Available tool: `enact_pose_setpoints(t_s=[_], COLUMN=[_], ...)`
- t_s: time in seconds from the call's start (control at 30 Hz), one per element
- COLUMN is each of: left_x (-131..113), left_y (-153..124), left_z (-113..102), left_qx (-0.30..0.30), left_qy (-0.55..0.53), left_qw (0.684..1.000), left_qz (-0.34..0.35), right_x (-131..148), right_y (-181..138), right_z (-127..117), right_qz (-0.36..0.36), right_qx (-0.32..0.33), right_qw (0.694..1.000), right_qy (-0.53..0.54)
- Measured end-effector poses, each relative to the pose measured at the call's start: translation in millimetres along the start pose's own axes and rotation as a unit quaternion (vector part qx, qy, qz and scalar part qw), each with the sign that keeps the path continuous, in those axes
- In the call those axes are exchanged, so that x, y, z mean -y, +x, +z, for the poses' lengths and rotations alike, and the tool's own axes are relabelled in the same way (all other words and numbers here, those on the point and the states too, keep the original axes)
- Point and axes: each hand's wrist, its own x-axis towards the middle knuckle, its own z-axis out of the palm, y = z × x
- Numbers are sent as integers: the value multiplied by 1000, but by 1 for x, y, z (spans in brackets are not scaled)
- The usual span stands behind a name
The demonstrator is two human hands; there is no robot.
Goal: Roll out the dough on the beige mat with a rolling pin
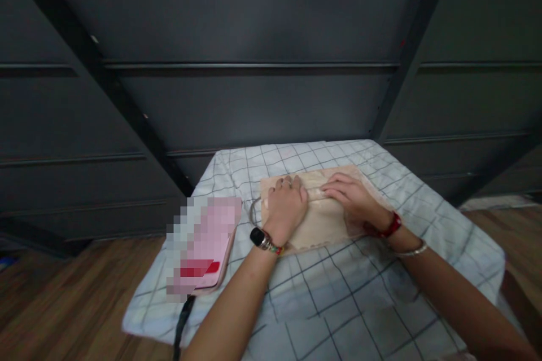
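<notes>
A beige rectangular sheet (324, 228), cloth or paper, lies flat on a checked cloth. A thin pale strip or crease (314, 194) runs across it between my hands. My left hand (288, 208) rests palm down on the sheet's left part, fingers slightly spread. At the strip's right end, my right hand (353, 197) has its fingers pressed together; whatever is under the fingertips is too small to make out. A thin grey cord loop (251, 213) shows just left of the sheet, partly hidden by my left wrist.
The white checked cloth (296, 293) covers a small table. On the left lies a pink phone (220, 231), largely pixelated, with a black strap (183, 321) hanging from it. A dark panelled wall (254, 107) stands right behind the table, and wooden floor (105, 276) shows beside it.
</notes>
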Motion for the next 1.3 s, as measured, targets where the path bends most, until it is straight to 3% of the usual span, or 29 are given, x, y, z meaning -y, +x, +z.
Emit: enact_pose_setpoints(t_s=[0.13, 0.33, 0.43, 0.67, 0.83, 0.97, 1.17, 1.3], left_x=[1, 4, 5, 8, 23, 34, 20, 28], left_y=[5, 9, 13, 32, 16, 17, 63, 54], left_z=[3, 0, -2, -6, -9, -7, 5, 11], left_qx=[-6, 26, 42, 105, 136, 177, 165, 156], left_qy=[-4, 3, -4, -11, -25, -53, -45, -58], left_qw=[1000, 1000, 999, 994, 979, 956, 976, 967], left_qz=[9, 12, 11, 15, 148, 229, 136, 192], right_x=[-11, -1, 5, -7, 21, 32, 8, 10], right_y=[-2, 0, 5, 12, -6, -8, 13, -4], right_z=[-11, -7, -3, -8, -17, -18, 0, 7], right_qz=[77, -30, -46, 39, 120, 119, 166, 144], right_qx=[-22, 87, 116, 154, 164, 161, 161, 163], right_qw=[997, 993, 986, 979, 976, 978, 953, 955], right_qy=[-14, -71, -109, -132, -73, -54, -198, -200])
